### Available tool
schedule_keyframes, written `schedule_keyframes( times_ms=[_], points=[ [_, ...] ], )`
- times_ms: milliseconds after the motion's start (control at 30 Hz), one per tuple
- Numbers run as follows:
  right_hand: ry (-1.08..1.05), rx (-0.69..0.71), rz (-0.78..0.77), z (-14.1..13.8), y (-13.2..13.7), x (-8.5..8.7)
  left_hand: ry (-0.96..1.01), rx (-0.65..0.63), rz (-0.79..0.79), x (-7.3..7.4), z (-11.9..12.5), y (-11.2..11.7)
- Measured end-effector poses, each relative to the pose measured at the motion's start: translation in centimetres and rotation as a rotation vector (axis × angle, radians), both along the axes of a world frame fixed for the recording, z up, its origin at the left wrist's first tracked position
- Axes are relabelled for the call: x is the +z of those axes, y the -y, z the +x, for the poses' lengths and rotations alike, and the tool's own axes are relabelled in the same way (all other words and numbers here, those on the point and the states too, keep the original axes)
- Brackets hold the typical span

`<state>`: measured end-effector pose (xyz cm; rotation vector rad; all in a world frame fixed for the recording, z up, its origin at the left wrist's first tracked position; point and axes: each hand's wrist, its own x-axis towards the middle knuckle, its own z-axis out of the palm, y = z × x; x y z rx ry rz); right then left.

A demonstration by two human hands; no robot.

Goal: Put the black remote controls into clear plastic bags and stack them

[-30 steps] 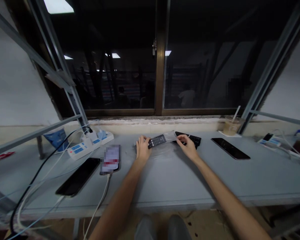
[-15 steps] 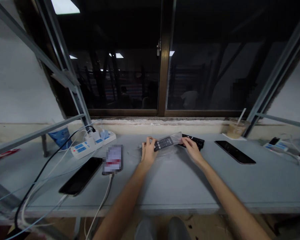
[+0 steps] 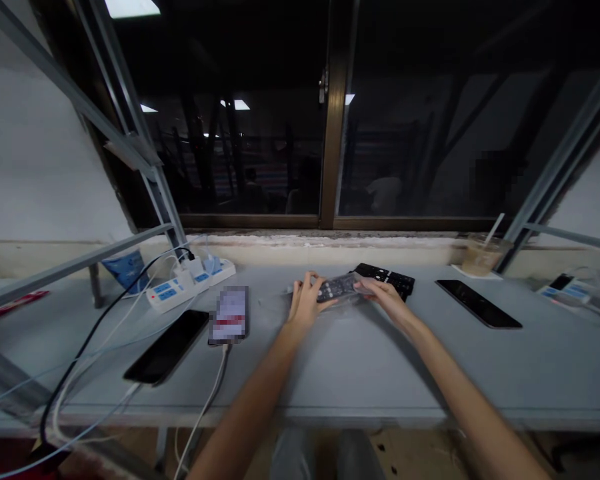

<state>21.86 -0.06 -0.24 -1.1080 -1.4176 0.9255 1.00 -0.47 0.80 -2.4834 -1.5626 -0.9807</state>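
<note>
A dark remote control in a clear plastic bag [image 3: 336,289] lies between my two hands at the far middle of the grey table [image 3: 360,373]. My left hand [image 3: 304,305] grips its left end with fingers curled round it. My right hand [image 3: 386,298] pinches the right end of the bag. A second black remote [image 3: 390,277] lies just behind my right hand, partly hidden by it.
Left of my hands lie a lit phone on a white cable [image 3: 229,315], a dark phone [image 3: 168,347] and a white power strip [image 3: 190,283] with several plugs and cables. Another dark phone [image 3: 479,303] and an iced drink cup [image 3: 483,253] sit on the right, below the dark window.
My right hand has slid left along the bag, closer to my left hand, and the bagged remote now lies flatter. The camera shifted slightly.
</note>
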Motion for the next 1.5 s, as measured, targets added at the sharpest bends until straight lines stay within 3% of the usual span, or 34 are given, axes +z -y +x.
schedule_keyframes(
  times_ms=[367, 633, 867, 967, 1200, 1500],
  points=[
    [0.034, 0.053, -0.034, -0.5, 0.3, 0.2, -0.018, -0.018, -0.014, 0.3, -0.3, 0.1],
    [-0.010, 0.066, -0.038, -0.6, 0.4, 0.5, 0.000, -0.034, 0.059, 0.7, -0.9, -0.1],
    [-0.059, -0.079, -0.111, 0.6, 0.6, 1.0, -0.013, -0.137, 0.167, 0.5, -0.4, 0.2],
    [-0.035, -0.104, -0.119, 1.2, 0.4, 0.9, -0.011, -0.179, 0.207, 1.1, 0.0, 0.4],
    [-0.008, 0.037, -0.133, 2.2, 0.2, 1.4, -0.148, -0.213, 0.180, 3.1, 0.5, -1.1],
    [0.019, 0.040, -0.136, 0.4, -0.2, 1.7, -0.212, -0.145, 0.075, 1.3, -0.5, -2.1]
  ],
)
